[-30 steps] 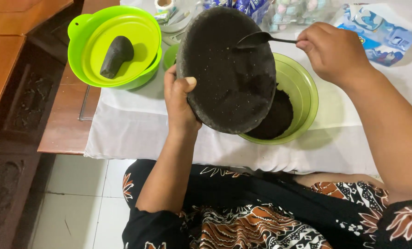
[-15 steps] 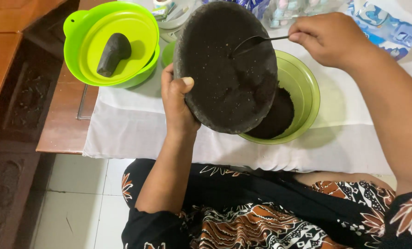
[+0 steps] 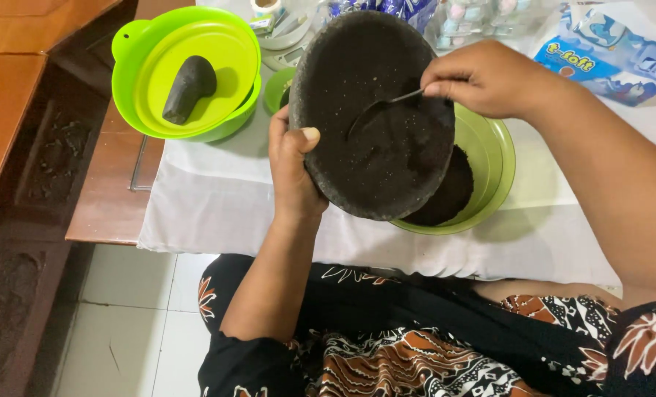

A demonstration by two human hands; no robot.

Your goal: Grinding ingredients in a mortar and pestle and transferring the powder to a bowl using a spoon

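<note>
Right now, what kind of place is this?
Probably a home kitchen or dining spot: a stone mortar tilted over a green bowl, a stone pestle nearby, all on a cloth-covered wooden table.

bare forearms, short black sleeves, and a black batik garment with brown-and-white floral patterns.

A dark stone pestle (image 3: 188, 88) lies on a green lid (image 3: 195, 73) far left. A blue-and-white packet (image 3: 607, 51) sits far right on the white cloth (image 3: 217, 198).
</note>
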